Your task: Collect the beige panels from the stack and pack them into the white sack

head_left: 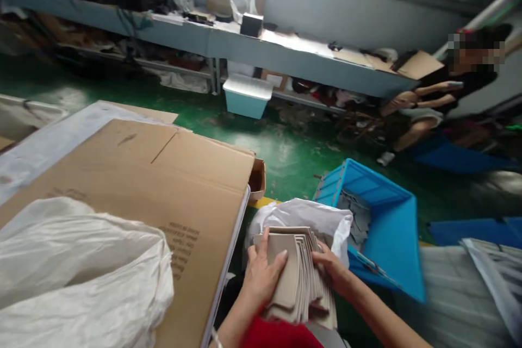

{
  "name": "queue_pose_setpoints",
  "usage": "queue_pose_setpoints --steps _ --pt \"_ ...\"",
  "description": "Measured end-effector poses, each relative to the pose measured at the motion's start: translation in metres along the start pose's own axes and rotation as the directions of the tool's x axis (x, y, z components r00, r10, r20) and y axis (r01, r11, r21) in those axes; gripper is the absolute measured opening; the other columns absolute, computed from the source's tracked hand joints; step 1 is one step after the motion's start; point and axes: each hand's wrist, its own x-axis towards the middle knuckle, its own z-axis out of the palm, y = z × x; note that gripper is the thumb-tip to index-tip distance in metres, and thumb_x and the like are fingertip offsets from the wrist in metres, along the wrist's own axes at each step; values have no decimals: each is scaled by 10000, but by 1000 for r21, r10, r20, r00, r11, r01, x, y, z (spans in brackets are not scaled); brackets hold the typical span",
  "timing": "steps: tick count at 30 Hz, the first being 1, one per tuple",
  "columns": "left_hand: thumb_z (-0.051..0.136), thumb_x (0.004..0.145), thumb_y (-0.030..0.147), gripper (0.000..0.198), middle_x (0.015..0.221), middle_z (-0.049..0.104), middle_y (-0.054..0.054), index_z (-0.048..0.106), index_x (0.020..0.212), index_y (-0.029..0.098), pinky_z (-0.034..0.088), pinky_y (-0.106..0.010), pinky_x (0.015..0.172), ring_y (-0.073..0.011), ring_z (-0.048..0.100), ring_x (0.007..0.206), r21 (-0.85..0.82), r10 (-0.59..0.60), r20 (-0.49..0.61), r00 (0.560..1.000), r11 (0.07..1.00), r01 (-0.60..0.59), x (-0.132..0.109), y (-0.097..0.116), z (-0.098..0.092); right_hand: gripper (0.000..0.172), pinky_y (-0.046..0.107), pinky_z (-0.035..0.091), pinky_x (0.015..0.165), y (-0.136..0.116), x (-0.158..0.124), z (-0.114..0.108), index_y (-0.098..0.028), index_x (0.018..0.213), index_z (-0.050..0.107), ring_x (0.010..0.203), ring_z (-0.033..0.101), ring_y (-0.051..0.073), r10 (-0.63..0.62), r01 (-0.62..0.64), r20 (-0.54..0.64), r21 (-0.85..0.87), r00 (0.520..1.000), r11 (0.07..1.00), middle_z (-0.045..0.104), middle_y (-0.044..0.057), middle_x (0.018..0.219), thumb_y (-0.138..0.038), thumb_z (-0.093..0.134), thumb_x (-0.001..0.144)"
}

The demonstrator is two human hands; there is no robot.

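A fanned stack of flat greyish-beige cardboard pieces point(299, 266) sits between my two hands, low in the view. My left hand point(263, 269) presses on its left face, with the thumb and a finger lying over the front piece. Curled around the right edge of the stack is my right hand point(329, 263), its fingertips partly hidden behind the pieces. Just beyond the stack, a white plastic bag point(299, 209) stands with its mouth open; its contents are hidden.
Left is a table topped with flattened cardboard point(196, 174) and a white woven sack point(101, 261). A blue crate point(391, 228) holding grey pieces stands to the right. Across the green floor point(281, 157) are a long bench point(302, 54), a lidded tub point(247, 100) and a seated person point(460, 79).
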Motion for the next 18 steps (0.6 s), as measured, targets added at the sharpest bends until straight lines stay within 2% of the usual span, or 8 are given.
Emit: queue_pose_setpoints --steps 3,5,9,12,15,18 --pt "497 857 579 836 1356 396 -216 160 1526 208 333 -468 1075 -381 474 1261 59 28 101 994 998 -34 77 9 41 411 369 530 758 11 31 -64 -164 1135 572 828 654 213 -35 35 -121 0 992 999 674 52 977 -345 677 781" --pt "512 857 566 853 1383 392 -228 138 1527 191 325 -479 1075 -394 452 1278 80 31 132 991 996 -42 123 8 68 361 382 536 775 21 53 -99 -160 1147 573 830 650 201 -46 45 -186 -10 981 999 662 56 1007 -389 641 877" --pt "510 881 525 825 1453 370 -200 126 1522 174 310 -400 1092 -330 401 1336 86 44 167 985 995 -59 190 -10 120 308 370 549 761 52 89 -152 -152 1141 582 817 648 184 -32 24 -291 -31 956 999 653 53 1010 -403 577 961" --pt "477 910 502 806 1498 329 -192 80 1529 171 277 -390 1111 -316 322 1394 103 13 169 986 994 -31 218 -38 157 291 357 558 734 88 104 -180 -151 1150 578 797 645 175 -2 -25 -370 -66 929 998 647 48 995 -384 566 977" --pt "491 916 390 808 1560 194 -208 25 1535 162 208 -417 1142 -342 180 1452 153 -46 166 985 988 21 229 -71 188 277 361 562 747 129 114 -202 -149 1166 573 815 644 176 27 -107 -485 -139 874 985 642 49 1011 -350 577 976" --pt "604 813 223 834 1571 155 -212 179 1529 191 183 -467 1150 -400 152 1448 226 -88 207 974 973 40 229 -100 204 287 377 561 776 165 124 -217 -153 1183 575 893 639 197 36 -217 -599 -233 800 948 625 68 1106 -331 604 960"
